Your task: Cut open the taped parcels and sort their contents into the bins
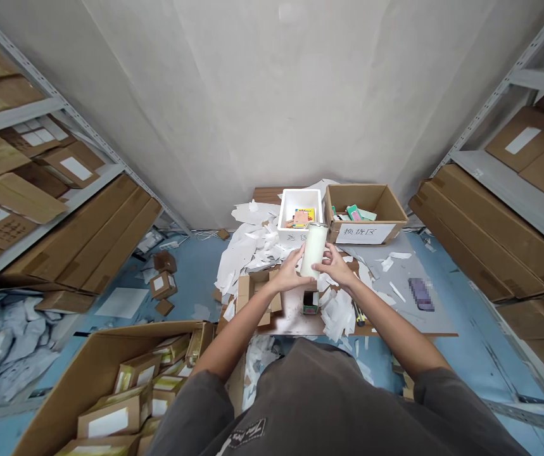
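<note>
Both my hands hold a tall white cylinder upright above a low table. My left hand wraps its left side with fingers curled round it. On the cylinder's lower right rests my right hand, fingers closed against it. Just below the cylinder a small open green-and-white box stands on the table. Torn white paper scraps and a flattened cardboard piece lie around it.
Behind stand a white foam box with colourful items and a labelled cardboard box. A purple object lies on the right. A large carton of small boxes sits at lower left. Metal shelves with cartons flank both sides.
</note>
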`<state>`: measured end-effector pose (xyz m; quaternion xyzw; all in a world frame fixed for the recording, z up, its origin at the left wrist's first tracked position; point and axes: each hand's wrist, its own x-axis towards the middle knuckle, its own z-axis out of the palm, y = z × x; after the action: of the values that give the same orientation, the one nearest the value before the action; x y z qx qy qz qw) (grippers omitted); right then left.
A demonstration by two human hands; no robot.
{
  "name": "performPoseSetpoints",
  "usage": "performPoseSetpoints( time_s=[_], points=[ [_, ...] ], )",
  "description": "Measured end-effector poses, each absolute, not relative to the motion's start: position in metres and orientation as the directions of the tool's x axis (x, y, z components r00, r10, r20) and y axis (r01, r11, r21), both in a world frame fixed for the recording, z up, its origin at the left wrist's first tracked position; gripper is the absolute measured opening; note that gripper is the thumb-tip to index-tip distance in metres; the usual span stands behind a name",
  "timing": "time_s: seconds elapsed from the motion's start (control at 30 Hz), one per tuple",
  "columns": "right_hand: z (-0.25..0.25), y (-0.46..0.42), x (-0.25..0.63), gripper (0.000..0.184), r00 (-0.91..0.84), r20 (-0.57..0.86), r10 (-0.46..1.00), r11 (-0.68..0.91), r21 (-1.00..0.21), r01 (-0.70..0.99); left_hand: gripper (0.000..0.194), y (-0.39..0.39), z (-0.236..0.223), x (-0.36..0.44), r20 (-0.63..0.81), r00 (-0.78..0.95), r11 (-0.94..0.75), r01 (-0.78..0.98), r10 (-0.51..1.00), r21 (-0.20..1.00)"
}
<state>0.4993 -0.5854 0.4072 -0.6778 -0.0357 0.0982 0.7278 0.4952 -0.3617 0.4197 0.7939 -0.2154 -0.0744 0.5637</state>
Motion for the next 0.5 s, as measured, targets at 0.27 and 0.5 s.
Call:
performPoseSetpoints(
  time_s=[0.27,0.5],
  points=[
    [0.358,-0.582,0.478,0.092,0.991,0.098,0.091,-0.426,-0.896,0.128,0.095,-0.370,0.423,0.532,0.217,0.962,-0.411,-0.268,-0.166,0.871],
    [0.293,-0.577,0.450,0.095,0.995,0.091,0.048,-0.381,-0.919,0.102,0.083,-0.388,0.376,0.532,0.071,0.962,-0.466,-0.192,-0.264,0.864]
  ],
)
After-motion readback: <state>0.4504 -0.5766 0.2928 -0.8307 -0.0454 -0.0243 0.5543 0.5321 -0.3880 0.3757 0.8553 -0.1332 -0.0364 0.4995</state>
